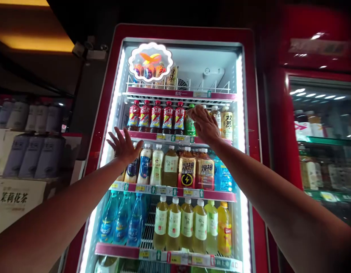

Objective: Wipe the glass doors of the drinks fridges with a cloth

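My left hand (124,146) is raised with its fingers spread and holds nothing. It is in front of the left side of the fridge, nearest the dark-labelled bottle (132,170) at the end of the middle shelf. My right hand (205,123) reaches up to the second shelf with fingers stretched out. Beside its fingertips stands a green bottle (190,125), partly covered by the hand; whether they touch cannot be made out. Red-labelled bottles (167,116) line up left of it, and a pale yellow bottle (227,122) stands to the right.
A red-framed drinks fridge (256,151) stands ahead. Lower down are blue bottles (121,218) and pale green-yellow bottles (174,220). Stacked cartons (19,201) with lavender bottles (52,155) are at left. Another red fridge (320,41) stands at right.
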A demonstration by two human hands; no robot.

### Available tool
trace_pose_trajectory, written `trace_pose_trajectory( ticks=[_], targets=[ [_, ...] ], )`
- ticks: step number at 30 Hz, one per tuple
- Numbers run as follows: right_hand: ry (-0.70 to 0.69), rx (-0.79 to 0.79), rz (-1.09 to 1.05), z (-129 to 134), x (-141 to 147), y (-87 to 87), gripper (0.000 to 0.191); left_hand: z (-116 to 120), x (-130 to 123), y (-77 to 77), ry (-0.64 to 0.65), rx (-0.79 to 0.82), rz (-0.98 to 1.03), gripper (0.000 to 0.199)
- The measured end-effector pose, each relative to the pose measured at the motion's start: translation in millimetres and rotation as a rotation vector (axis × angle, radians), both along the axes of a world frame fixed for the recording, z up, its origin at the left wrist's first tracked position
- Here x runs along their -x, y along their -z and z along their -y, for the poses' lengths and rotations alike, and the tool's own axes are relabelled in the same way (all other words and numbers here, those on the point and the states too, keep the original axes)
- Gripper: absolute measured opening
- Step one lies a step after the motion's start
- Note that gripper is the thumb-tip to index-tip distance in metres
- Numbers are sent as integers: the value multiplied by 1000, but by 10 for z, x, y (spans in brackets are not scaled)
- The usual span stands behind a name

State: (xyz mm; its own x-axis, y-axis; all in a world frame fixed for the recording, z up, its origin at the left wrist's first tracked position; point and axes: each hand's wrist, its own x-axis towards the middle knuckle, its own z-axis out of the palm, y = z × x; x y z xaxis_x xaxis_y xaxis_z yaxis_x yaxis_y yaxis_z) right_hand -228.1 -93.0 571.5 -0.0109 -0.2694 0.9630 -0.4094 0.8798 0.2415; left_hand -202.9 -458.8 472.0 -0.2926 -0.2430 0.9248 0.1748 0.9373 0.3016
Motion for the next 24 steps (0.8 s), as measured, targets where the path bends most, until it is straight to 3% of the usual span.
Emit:
trace_pose_trajectory(
  ticks=[3, 5, 9, 12, 17, 20, 24],
  targets=[
    [4, 215, -4, -259, 49, -98, 54, -105, 44, 22, 29, 141, -42, 109],
    [8, 280, -13, -283, 60, -90, 56, -210, 101, 26, 48, 212, -84, 104],
    [25, 98, -19, -254, 49, 33, 57, -440, 206, -48, 38, 179, -117, 103],
    [46, 25, -10, -491, 52, 34, 55, -598, 199, -156, 31, 247, -171, 100],
    [106, 236, -31, -943, 99, -124, 56, -1041, 74, -408, 62, 654, -228, 73],
    [170, 266, -15, -945, 108, -127, 58, -1409, 63, -602, 102, 698, -252, 71],
    [181, 170, -21, -1100, 112, -64, 56, -1763, 139, -783, 105, 731, -187, 72]
  ],
)
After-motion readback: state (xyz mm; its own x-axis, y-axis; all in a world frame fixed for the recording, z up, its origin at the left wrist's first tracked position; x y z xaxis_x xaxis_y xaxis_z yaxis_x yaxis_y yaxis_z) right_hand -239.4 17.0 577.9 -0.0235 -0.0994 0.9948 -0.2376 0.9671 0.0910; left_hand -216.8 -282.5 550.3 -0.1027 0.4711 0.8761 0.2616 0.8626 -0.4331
